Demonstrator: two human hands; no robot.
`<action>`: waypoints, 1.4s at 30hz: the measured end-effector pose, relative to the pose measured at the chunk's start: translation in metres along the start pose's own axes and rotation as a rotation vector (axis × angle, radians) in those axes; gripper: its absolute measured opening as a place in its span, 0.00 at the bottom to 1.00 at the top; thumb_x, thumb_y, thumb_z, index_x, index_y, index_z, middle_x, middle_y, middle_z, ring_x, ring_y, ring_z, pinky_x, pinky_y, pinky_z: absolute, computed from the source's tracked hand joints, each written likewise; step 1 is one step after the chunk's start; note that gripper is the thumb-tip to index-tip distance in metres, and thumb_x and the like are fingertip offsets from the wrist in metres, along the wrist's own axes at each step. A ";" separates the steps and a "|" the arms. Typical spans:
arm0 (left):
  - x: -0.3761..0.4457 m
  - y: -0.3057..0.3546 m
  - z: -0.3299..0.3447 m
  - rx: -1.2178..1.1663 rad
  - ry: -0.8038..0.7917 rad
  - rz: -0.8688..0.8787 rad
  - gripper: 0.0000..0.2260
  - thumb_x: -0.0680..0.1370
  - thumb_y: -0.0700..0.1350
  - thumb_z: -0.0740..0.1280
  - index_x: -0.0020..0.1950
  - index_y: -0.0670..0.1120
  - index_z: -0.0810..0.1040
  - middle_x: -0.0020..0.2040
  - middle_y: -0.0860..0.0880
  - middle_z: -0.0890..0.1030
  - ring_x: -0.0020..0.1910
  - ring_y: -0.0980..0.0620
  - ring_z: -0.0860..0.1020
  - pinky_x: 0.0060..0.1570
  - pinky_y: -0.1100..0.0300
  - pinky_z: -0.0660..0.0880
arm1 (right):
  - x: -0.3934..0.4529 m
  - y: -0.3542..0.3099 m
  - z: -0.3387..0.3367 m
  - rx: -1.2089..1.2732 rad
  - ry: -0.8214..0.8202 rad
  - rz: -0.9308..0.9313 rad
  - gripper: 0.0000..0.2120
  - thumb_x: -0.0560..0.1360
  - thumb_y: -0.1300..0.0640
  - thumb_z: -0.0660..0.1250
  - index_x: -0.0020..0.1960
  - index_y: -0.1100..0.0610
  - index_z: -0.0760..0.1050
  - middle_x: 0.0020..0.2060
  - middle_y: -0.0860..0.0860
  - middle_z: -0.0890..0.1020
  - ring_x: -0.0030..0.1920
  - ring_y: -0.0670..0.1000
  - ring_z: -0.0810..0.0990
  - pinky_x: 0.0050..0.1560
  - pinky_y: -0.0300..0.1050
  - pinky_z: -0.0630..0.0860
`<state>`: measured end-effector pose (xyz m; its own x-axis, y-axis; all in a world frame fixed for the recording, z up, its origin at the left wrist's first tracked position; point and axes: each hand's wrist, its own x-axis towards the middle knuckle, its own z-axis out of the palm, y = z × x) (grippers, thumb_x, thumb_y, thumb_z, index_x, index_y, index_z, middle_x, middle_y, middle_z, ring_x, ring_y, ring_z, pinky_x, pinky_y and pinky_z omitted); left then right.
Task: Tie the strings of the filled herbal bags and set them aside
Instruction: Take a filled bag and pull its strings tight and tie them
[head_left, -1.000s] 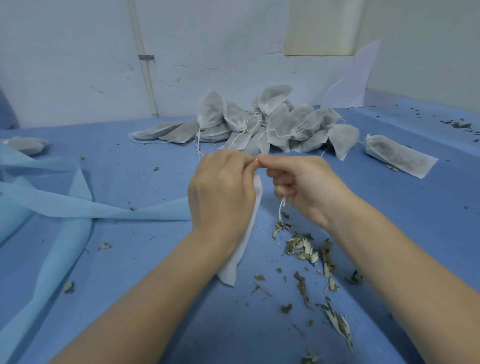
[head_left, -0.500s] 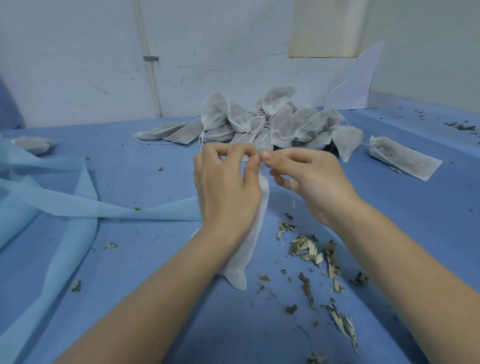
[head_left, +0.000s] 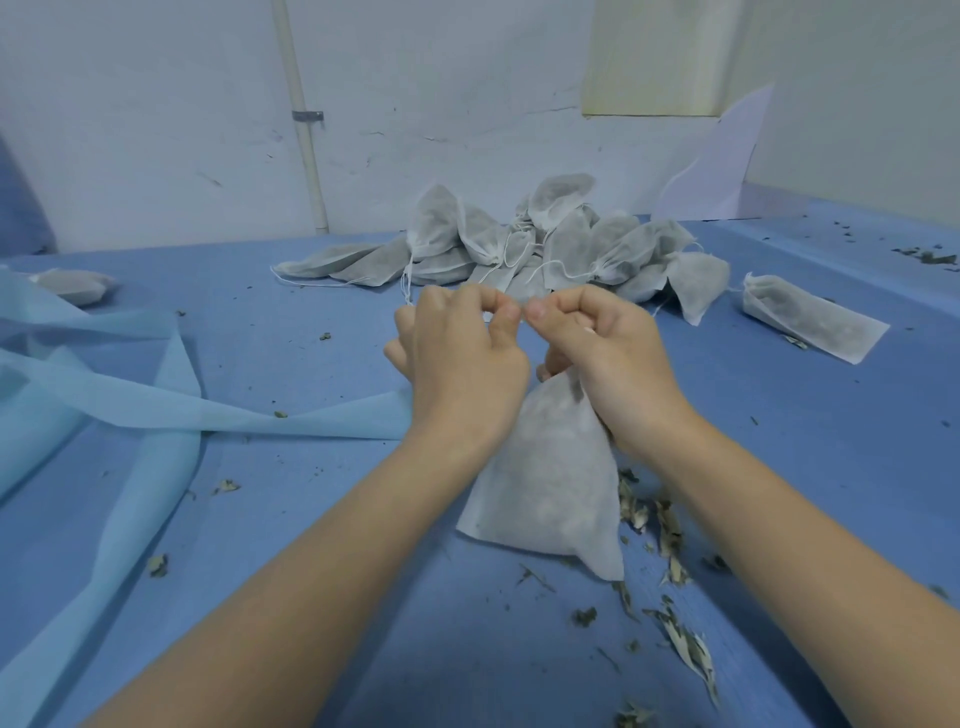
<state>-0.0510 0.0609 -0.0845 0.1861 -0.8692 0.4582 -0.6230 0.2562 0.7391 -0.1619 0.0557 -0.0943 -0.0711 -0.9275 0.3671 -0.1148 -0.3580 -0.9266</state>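
Note:
A white filled herbal bag (head_left: 545, 483) lies on the blue table (head_left: 311, 322) between my forearms, its neck up under my hands. My left hand (head_left: 460, 358) and my right hand (head_left: 608, 353) meet just above the bag's top, thumb and forefinger of each pinched together, tip to tip. The thin drawstring itself is too fine to make out between the fingertips; the bag's neck is hidden behind my hands. A pile of several tied herbal bags (head_left: 545, 244) lies beyond my hands by the wall.
One flat bag (head_left: 810, 325) lies apart at the right. Another bag (head_left: 78, 286) sits at the far left. Pale blue fabric strips (head_left: 130, 400) cross the table's left side. Dried herb scraps (head_left: 660, 530) are scattered at the right near my forearm.
The bag has swung from under my left hand to between both forearms, showing more of its body. My right hand has curled tighter, both hands pinching closer together.

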 end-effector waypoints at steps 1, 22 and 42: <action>0.001 0.000 -0.002 0.005 0.015 -0.004 0.05 0.81 0.46 0.59 0.50 0.51 0.74 0.55 0.50 0.71 0.62 0.48 0.64 0.46 0.62 0.51 | 0.001 0.000 -0.001 0.009 0.003 -0.001 0.06 0.74 0.52 0.71 0.40 0.52 0.78 0.23 0.42 0.72 0.25 0.42 0.73 0.42 0.50 0.75; -0.003 0.001 -0.004 -0.925 -0.629 -0.486 0.13 0.66 0.45 0.73 0.48 0.42 0.84 0.46 0.44 0.85 0.45 0.47 0.83 0.44 0.54 0.81 | 0.013 0.001 -0.019 0.386 0.701 0.211 0.06 0.72 0.56 0.73 0.37 0.51 0.80 0.22 0.44 0.71 0.29 0.47 0.69 0.35 0.42 0.72; 0.003 -0.009 -0.003 -0.965 -0.314 -0.508 0.17 0.70 0.43 0.73 0.55 0.36 0.79 0.50 0.41 0.84 0.49 0.47 0.83 0.49 0.57 0.80 | 0.006 0.005 -0.025 -0.179 -0.007 -0.171 0.08 0.69 0.55 0.76 0.37 0.43 0.82 0.42 0.43 0.74 0.43 0.39 0.73 0.45 0.35 0.68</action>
<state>-0.0420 0.0575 -0.0885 -0.0336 -0.9983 -0.0469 0.3413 -0.0556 0.9383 -0.1880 0.0506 -0.0947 -0.0287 -0.8557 0.5166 -0.2988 -0.4859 -0.8214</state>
